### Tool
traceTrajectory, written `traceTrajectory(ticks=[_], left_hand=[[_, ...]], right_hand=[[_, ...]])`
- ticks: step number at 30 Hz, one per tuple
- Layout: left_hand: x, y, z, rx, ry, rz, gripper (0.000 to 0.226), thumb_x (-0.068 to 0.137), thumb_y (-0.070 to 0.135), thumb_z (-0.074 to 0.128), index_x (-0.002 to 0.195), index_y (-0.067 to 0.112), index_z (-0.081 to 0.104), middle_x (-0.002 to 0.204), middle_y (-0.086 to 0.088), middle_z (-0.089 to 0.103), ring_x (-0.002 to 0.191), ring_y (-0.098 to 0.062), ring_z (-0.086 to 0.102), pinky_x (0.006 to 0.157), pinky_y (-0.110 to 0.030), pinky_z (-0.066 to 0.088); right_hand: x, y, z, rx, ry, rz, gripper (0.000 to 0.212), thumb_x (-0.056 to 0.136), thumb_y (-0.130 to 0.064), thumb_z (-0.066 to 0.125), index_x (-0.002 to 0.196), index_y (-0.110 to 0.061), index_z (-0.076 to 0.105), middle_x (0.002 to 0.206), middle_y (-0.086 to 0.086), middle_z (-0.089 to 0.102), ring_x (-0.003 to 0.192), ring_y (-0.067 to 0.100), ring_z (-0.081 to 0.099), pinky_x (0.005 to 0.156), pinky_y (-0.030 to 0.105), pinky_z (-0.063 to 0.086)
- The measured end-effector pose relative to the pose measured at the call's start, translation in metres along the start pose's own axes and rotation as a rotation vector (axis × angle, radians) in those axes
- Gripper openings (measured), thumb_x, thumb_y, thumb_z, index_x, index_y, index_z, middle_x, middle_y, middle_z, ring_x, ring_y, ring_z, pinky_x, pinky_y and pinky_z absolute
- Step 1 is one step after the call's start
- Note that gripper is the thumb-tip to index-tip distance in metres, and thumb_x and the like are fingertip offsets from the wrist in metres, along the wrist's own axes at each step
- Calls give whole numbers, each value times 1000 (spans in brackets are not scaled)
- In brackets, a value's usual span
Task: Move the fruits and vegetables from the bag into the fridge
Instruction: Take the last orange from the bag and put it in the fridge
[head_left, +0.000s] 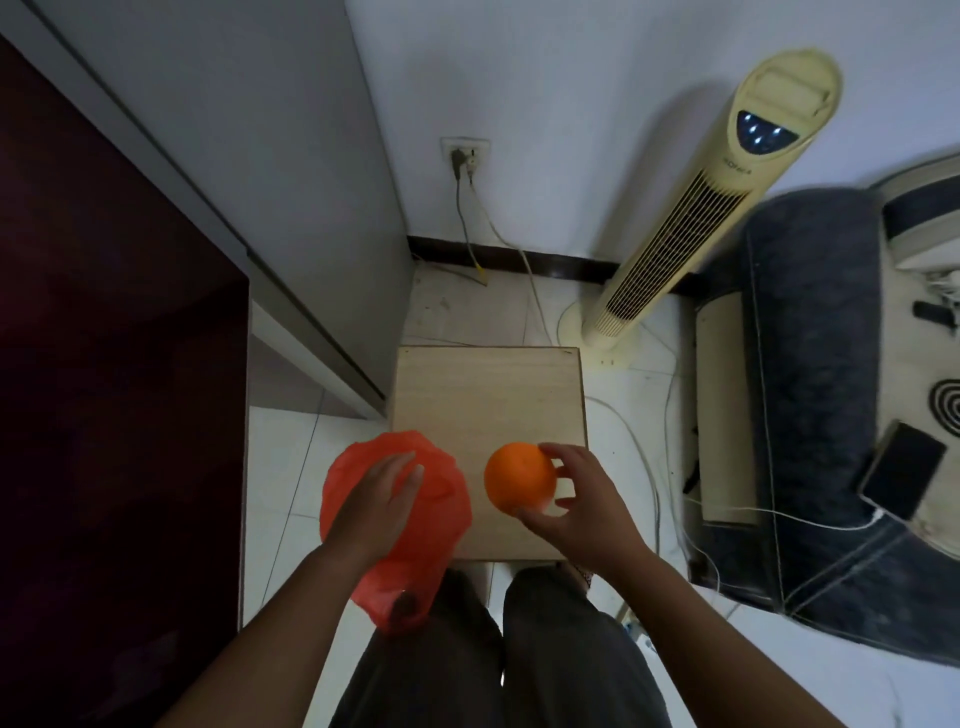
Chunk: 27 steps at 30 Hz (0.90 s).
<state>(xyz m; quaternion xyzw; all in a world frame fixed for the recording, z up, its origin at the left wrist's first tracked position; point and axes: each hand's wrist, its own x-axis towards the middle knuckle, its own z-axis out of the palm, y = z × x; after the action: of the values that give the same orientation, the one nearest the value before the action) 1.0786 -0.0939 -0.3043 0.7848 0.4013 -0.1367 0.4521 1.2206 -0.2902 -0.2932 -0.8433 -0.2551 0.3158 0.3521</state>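
The red bag (441, 501) hides its contents. Only a dark lump shows dimly at its near end, which droops off the wooden stand (488, 395). The bag's long axis runs near to far. The left hand (382, 499) lies on it, fingers straight. To the right, the right hand (576, 506) curls round a round orange (519, 477).

Left hand (379, 499), right hand (582, 506), forearms (249, 639) bare; dark grey trousers (571, 654).
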Motion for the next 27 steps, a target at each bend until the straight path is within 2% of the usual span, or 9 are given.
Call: traceTrajectory(ticks=[6, 11, 14, 16, 22, 25, 27], left_hand=[[-3, -10, 3, -52, -36, -19, 43, 99, 37, 35, 139, 22, 39, 146, -3, 38, 132, -20, 37, 103, -30, 30], [-12, 0, -5, -51, -16, 11, 42, 99, 37, 36, 138, 23, 39, 147, -1, 37, 134, -17, 35, 102, -26, 27], [-24, 20, -9, -37, 60, 46, 42, 99, 35, 36, 138, 22, 39, 146, 1, 37, 132, -16, 36, 98, -22, 27], [-34, 35, -7, -55, 114, 57, 42, 99, 35, 37, 138, 23, 39, 146, 2, 37, 131, -15, 36, 97, -21, 27], [-82, 78, 28, -225, 187, 54, 42, 93, 46, 44, 134, 35, 42, 141, 12, 40, 121, -2, 38, 97, -25, 33], [-108, 95, 49, -327, 178, 38, 50, 84, 59, 45, 131, 42, 42, 138, 15, 42, 119, -3, 43, 92, -26, 39], [-124, 101, 57, -363, 197, 21, 56, 78, 63, 45, 130, 44, 40, 136, 16, 43, 117, -3, 45, 86, -23, 42]], right_hand=[[-1, -1, 18, -5, -30, 46, 80, 67, -38, 80, 134, -32, 36, 137, -8, 42, 115, 8, 43, 91, 32, 48], [-5, -13, 16, -1, -44, -19, 78, 66, -36, 80, 131, -33, 37, 132, -10, 37, 113, 8, 39, 91, 33, 48], [-8, -19, 4, -10, -72, -87, 77, 66, -36, 80, 131, -33, 37, 126, -15, 34, 113, 8, 39, 89, 31, 48], [-9, -21, -9, -34, -103, -132, 78, 67, -36, 79, 132, -33, 36, 131, -12, 34, 113, 8, 39, 89, 29, 47], [-20, -23, -51, -86, -229, -305, 81, 68, -42, 77, 135, -34, 32, 137, -11, 35, 115, 9, 41, 90, 30, 47], [-30, -24, -65, -97, -290, -407, 82, 68, -40, 79, 136, -30, 34, 137, -9, 37, 118, 10, 42, 90, 28, 48], [-37, -26, -69, -124, -329, -457, 83, 68, -40, 79, 136, -29, 34, 138, -9, 37, 119, 10, 42, 91, 26, 48]])
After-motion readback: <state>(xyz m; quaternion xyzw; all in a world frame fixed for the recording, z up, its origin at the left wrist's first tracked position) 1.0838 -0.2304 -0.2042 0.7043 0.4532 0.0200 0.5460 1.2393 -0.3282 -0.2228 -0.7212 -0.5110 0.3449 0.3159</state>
